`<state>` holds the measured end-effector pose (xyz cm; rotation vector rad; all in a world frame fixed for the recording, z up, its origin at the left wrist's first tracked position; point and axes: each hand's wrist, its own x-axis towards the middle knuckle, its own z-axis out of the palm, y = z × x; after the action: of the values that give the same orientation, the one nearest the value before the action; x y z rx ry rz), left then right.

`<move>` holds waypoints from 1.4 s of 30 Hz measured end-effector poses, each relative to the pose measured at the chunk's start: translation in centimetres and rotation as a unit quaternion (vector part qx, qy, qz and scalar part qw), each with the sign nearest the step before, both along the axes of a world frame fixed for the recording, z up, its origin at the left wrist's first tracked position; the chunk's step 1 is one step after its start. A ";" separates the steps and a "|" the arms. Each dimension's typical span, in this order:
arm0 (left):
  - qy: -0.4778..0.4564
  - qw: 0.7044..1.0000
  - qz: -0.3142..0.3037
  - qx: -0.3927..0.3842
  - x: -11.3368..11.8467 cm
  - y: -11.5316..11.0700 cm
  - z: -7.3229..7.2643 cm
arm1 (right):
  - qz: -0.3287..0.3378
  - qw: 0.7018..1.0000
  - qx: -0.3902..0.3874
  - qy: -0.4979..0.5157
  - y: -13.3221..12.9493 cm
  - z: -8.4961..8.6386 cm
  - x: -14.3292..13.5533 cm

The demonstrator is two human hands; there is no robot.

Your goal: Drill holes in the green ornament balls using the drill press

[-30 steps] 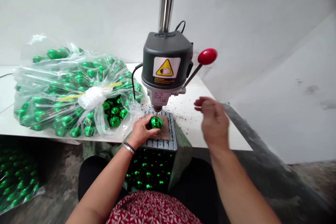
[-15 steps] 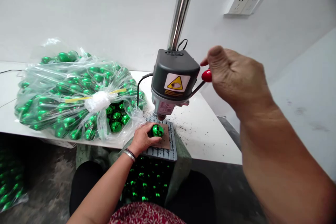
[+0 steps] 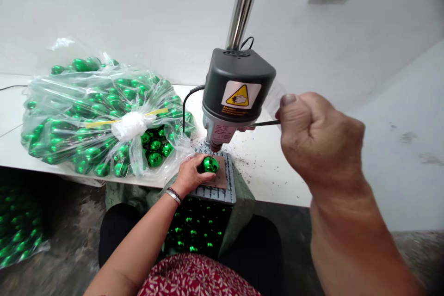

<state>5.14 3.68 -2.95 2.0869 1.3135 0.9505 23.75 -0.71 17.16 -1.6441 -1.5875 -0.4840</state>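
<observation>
My left hand (image 3: 192, 173) pinches a shiny green ball (image 3: 210, 164) from its left side, over a brown board (image 3: 221, 176) on the grey metal base (image 3: 229, 184) of a bench drill press. Directly above hangs the drill press head (image 3: 237, 95), dark grey with a yellow warning sticker. Its thin drill bit (image 3: 212, 153) reaches down to the top of the ball; whether it has gone in I cannot tell. Out to the right, my right hand (image 3: 321, 136) is closed around the end of the feed lever (image 3: 267, 123), hiding its red knob.
A tied clear plastic bag (image 3: 130, 125) full of green balls lies on the white table (image 3: 277, 185) at the left. Dark shavings are scattered round the base. More green balls fill an open sack (image 3: 239, 194) below the table edge and a bag (image 3: 21, 231) on the floor.
My right hand has pulled the lever downward and now wraps its knob, which showed red before. The drill bit has come down to the ball. My left hand keeps its hold.
</observation>
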 end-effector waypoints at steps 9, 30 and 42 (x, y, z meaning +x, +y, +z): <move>0.002 1.000 0.005 0.007 0.0 0.0 -0.3 | 0.000 0.997 0.047 0.061 -2.2 -4.1 -1.1; -0.003 1.000 0.000 -0.008 0.0 0.0 -0.2 | 0.023 0.983 0.177 0.049 -0.9 -7.4 -1.1; -0.057 0.988 -0.126 -0.074 -4.5 -3.4 2.2 | -0.008 0.986 0.062 0.152 2.7 -0.3 -1.4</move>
<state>0.61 0.28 -0.76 1.9954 1.0027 0.8227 22.31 1.97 16.90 -1.5532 -1.2953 -0.3163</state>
